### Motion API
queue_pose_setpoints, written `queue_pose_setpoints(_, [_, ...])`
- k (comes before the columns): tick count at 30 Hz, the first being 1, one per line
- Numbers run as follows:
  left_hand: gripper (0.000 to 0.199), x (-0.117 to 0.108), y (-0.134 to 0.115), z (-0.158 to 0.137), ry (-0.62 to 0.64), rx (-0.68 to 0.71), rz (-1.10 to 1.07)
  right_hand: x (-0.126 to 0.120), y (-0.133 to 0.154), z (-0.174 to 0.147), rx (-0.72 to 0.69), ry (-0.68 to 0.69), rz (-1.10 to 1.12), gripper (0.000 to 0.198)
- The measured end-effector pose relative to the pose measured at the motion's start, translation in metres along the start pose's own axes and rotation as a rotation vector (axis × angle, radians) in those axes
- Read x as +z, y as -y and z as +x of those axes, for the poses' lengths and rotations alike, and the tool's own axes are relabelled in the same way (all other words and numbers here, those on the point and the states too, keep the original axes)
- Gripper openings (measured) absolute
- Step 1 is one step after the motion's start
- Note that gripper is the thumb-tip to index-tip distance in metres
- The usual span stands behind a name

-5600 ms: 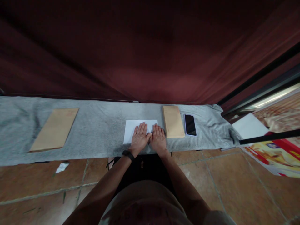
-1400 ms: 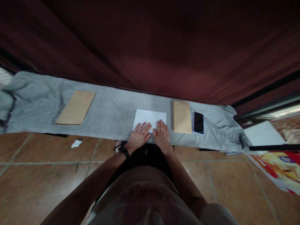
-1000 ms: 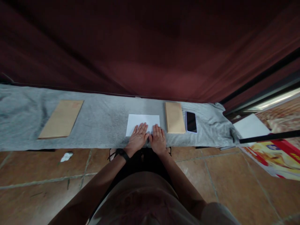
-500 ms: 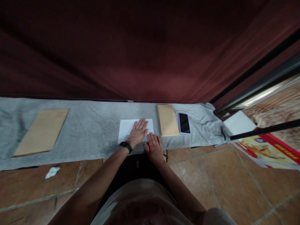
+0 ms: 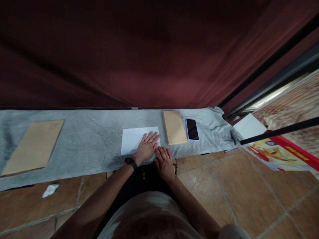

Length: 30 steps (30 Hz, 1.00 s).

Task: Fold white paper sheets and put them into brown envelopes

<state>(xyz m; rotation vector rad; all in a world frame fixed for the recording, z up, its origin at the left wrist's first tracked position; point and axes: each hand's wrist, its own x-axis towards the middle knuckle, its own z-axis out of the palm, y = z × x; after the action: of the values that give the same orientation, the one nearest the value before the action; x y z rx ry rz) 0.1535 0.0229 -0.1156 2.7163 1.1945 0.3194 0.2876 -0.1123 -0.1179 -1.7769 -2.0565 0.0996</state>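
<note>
A white sheet of paper (image 5: 131,139) lies flat on the grey cloth, its right part covered by my left hand (image 5: 147,146). That hand is spread flat on the paper, fingers apart, with a dark band on the wrist. My right hand (image 5: 164,162) rests at the paper's lower right corner, by the cloth's front edge. Its fingers are stretched out and hold nothing I can see. Just right of the paper lies a stack of brown envelopes (image 5: 174,127), and beside it a phone (image 5: 192,129) with a dark screen and pale purple case.
Another brown envelope (image 5: 35,146) lies at the left on the grey cloth (image 5: 89,136). A dark red curtain (image 5: 139,79) hangs behind. A crumpled white tissue (image 5: 50,190) is on the tiled floor (image 5: 199,186). At the right, a red and yellow box (image 5: 279,151) sits behind a black bar (image 5: 281,130).
My left hand has shifted slightly down toward the paper's lower right, uncovering more of its top. The view has turned a little, so the things on the cloth appear farther left.
</note>
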Motion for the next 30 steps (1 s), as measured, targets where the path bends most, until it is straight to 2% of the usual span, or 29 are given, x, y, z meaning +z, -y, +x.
queue_pose_setpoints(3, [0.055,-0.002,-0.004,0.0,-0.016,-0.014,0.002,-0.002,-0.001,0.001,-0.003,0.01,0.02,0.051])
queue_pose_setpoints(7, [0.057,-0.003,-0.003,0.016,-0.037,-0.053,0.007,-0.004,-0.001,0.001,0.0,0.012,0.05,0.047])
queue_pose_setpoints(17, [0.062,0.008,0.0,0.039,-0.083,-0.107,0.007,-0.002,-0.003,0.001,-0.007,0.007,0.056,0.049])
queue_pose_setpoints(22, [0.059,0.007,-0.005,0.028,-0.06,-0.091,0.011,0.0,-0.004,0.0,-0.013,-0.005,0.056,0.049])
queue_pose_setpoints(30, [0.055,-0.001,-0.018,-0.011,-0.007,-0.021,0.002,0.0,-0.004,-0.001,-0.004,0.001,0.088,0.046])
